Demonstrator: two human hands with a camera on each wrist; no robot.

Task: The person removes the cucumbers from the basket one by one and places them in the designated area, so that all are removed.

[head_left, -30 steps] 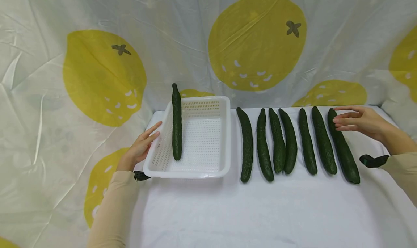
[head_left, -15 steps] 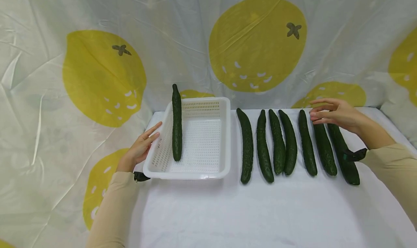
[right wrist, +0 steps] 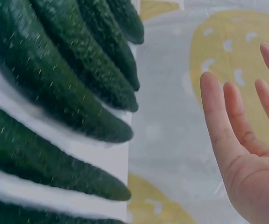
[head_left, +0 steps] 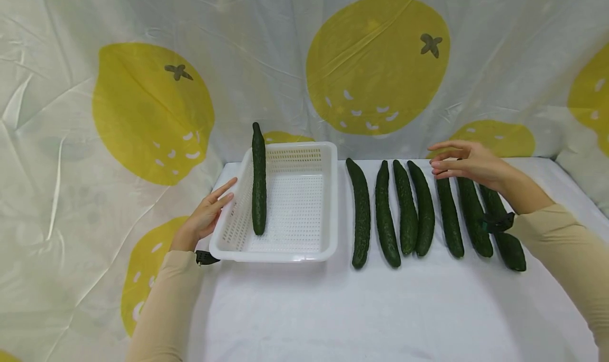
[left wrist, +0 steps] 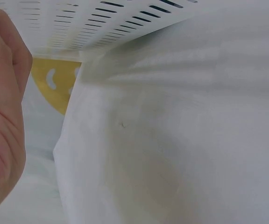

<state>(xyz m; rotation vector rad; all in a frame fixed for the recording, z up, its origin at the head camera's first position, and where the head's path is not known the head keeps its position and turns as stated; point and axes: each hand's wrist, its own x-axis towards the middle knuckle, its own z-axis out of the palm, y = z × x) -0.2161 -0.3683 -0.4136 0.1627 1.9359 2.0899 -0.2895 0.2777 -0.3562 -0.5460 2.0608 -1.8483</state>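
Observation:
A white perforated plastic basket [head_left: 295, 254] stands at the left of the table, with one cucumber [head_left: 259, 187] leaning over its left rear rim. My left hand [head_left: 203, 222] holds the basket's left rim; its lower fingers are hidden. In the left wrist view, part of that hand [left wrist: 3, 116] is beneath the basket wall [left wrist: 92, 21]. My right hand [head_left: 476, 164], its fingers loosely spread, hovers empty over the far ends of the right-hand cucumbers [head_left: 449, 219]. The right wrist view shows the same hand [right wrist: 251, 163] apart from several cucumbers [right wrist: 55, 79].
Several cucumbers [head_left: 360, 214] lie side by side in a row right of the basket, stems toward the back. A white cloth [head_left: 357, 314] covers the table. Curtains printed with yellow lemons [head_left: 378, 66] hang behind and at the left.
My right hand has moved left, from above the rightmost cucumber to above the far tip of one farther left. The left hand, basket and cucumbers have stayed put.

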